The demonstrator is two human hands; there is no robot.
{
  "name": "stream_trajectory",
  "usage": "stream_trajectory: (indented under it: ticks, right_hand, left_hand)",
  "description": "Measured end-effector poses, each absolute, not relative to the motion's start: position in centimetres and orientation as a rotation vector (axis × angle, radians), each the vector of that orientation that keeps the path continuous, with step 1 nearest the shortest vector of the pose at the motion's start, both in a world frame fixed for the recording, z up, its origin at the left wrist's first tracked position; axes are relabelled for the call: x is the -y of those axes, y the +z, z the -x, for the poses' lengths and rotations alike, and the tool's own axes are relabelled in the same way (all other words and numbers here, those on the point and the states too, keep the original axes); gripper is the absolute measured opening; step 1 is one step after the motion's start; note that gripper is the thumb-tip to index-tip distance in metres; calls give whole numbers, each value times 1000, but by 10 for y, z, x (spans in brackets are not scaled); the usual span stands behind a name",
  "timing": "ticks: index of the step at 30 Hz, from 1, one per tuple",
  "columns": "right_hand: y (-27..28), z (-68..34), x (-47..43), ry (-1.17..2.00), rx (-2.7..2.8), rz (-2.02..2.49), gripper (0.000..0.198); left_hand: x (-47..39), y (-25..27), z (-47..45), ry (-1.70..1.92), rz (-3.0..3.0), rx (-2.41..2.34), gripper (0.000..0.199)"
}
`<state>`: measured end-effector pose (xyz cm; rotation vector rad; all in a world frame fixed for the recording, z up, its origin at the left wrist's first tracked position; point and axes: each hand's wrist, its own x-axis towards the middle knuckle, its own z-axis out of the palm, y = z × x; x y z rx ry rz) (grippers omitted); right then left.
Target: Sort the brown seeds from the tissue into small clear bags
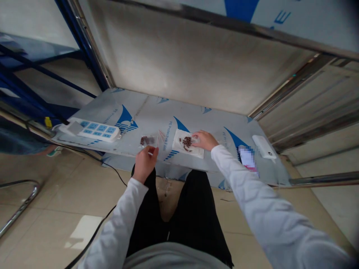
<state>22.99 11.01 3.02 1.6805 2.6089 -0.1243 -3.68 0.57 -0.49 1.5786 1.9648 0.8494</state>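
Note:
A small clear plastic bag [151,140] with dark brown pieces at its left end lies near the front of the film-covered shelf. My left hand [145,163] is closed in a pinch at the near edge of this bag. To the right, a pile of small dark brown pieces [186,142] rests on a white square sheet [196,152]. My right hand [205,140] reaches over the sheet's right side, its fingers drawn together at the pile. Something pale and see-through shows by those fingertips, too blurred to name.
A white power strip [101,131] with blue sockets lies on the shelf [151,108] at the left. At the right are a white device [263,147] and a pixelated item [248,158]. A metal edge [238,23] runs overhead. A black cable [112,168] hangs at the left.

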Motion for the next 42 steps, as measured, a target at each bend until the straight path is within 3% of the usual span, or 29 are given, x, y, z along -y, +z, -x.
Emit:
stream_trajectory:
  ticks: [2, 8, 15, 20, 29, 32, 37, 42]
  right_hand:
    - [31, -223, -125, 63, -2495, -1541, 37]
    - [36, -199, -135, 237, -2431, -1285, 32]
    - [44, -185, -129, 370, -2396, -1114, 24]
    - [41, -183, -127, 466, -2403, -1039, 22]
    - [42, -199, -127, 677, -2572, -861, 17]
    - [42, -214, -125, 544, -2641, -1060, 31]
    - [29, -268, -118, 249, -2500, -1792, 49]
    - [6, -317, -101, 26, -2116, -2333, 59]
  left_hand:
    - [-33, -14, 37, 781, -1646, -2055, 29]
    - [-75, -21, 36, 395, -1722, -2168, 36]
    - [-79, -19, 37, 318, -1710, -2168, 34]
    - [-82, -20, 36, 294, -1711, -2178, 47]
    - [-85, -17, 35, 235, -1729, -2180, 34]
    - [-85, -15, 36, 244, -1715, -2193, 34]
    - [-72, -4, 51, 284, -1640, -2245, 33]
    - [-46, 20, 61, 660, -1513, -2307, 31]
